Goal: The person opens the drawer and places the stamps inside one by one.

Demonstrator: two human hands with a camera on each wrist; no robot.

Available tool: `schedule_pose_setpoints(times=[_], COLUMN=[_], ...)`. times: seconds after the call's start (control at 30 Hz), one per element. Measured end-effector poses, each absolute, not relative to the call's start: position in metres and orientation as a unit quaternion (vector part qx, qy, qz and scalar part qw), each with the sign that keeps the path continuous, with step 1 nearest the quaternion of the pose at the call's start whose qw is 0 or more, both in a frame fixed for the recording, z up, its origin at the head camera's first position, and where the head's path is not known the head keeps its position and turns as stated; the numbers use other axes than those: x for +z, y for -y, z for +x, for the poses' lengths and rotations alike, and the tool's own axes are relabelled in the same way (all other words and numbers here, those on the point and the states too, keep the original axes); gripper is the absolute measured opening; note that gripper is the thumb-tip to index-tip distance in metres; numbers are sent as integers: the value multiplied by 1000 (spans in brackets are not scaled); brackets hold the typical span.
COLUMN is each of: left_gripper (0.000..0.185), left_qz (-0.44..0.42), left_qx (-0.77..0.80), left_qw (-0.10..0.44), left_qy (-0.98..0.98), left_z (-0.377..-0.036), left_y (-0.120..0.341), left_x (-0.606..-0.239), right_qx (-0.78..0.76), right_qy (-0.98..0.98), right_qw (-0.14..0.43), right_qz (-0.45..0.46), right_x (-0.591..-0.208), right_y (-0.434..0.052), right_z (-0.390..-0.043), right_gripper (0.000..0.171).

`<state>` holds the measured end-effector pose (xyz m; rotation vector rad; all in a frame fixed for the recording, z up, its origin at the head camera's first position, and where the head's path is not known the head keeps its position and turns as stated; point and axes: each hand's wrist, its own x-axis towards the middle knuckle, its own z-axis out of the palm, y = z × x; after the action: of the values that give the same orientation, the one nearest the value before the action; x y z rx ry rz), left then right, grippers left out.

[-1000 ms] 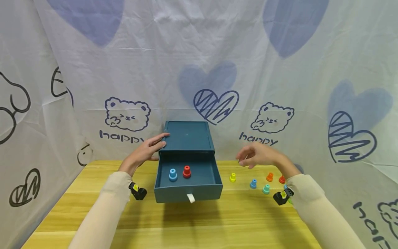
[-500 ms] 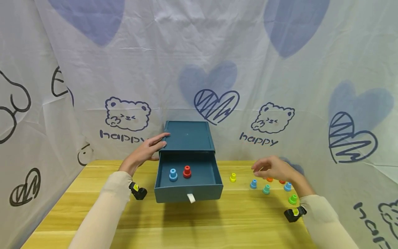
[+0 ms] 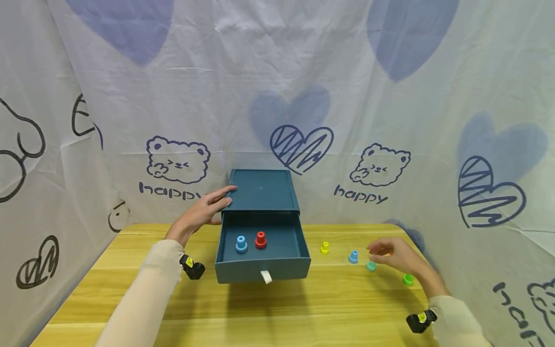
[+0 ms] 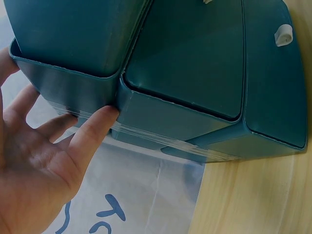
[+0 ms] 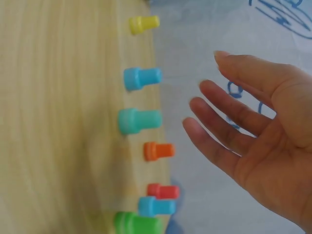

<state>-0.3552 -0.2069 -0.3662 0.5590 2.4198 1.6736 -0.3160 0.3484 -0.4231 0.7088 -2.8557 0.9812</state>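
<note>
A dark teal drawer box [image 3: 261, 190] stands at the table's far middle, its drawer [image 3: 263, 264] pulled out. Inside stand a blue peg [image 3: 241, 244] and a red peg [image 3: 260, 239]. My left hand [image 3: 215, 201] rests with straight fingers against the box's left top edge; in the left wrist view its fingers [image 4: 92, 130] touch the box's side [image 4: 161, 114]. My right hand [image 3: 385, 250] hovers open and holds nothing, just above the teal peg [image 3: 371, 266]. The right wrist view shows its spread fingers [image 5: 219, 124] near the orange peg [image 5: 158, 151].
On the wooden table [image 3: 277, 308], right of the drawer, stand a yellow peg [image 3: 324, 247], a blue peg [image 3: 353, 257] and a green peg [image 3: 408, 279]. A white pull tab [image 3: 266, 276] hangs on the drawer front. A printed cloth [image 3: 277, 96] surrounds the table.
My right hand has dropped and moved right, from beside the drawer to low over the pegs. The left hand and the drawer have not moved.
</note>
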Motion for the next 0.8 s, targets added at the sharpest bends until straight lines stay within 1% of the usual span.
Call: schedule_pose_setpoints(times=[0.13, 0.3, 0.57, 0.67, 0.8], left_gripper=[60, 60, 60, 60, 60], left_qz=[184, 184, 180, 180, 179], left_qx=[560, 561, 559, 559, 559], left_qw=[74, 72, 73, 74, 73], left_qy=[-804, -804, -806, -806, -806], left_z=[-355, -355, -355, -356, -355], left_y=[207, 207, 208, 207, 207], left_x=[-366, -366, -366, -366, -366], right_qx=[333, 336, 330, 344, 366], right_qy=[920, 921, 934, 931, 924], right_qw=[22, 29, 41, 30, 12], right_qz=[207, 194, 130, 119, 106], right_x=[-436, -450, -466, -472, -480], right_y=[-355, -358, -358, -358, -358], right_z=[-314, -312, -310, -309, -310], right_gripper=[26, 29, 39, 41, 39])
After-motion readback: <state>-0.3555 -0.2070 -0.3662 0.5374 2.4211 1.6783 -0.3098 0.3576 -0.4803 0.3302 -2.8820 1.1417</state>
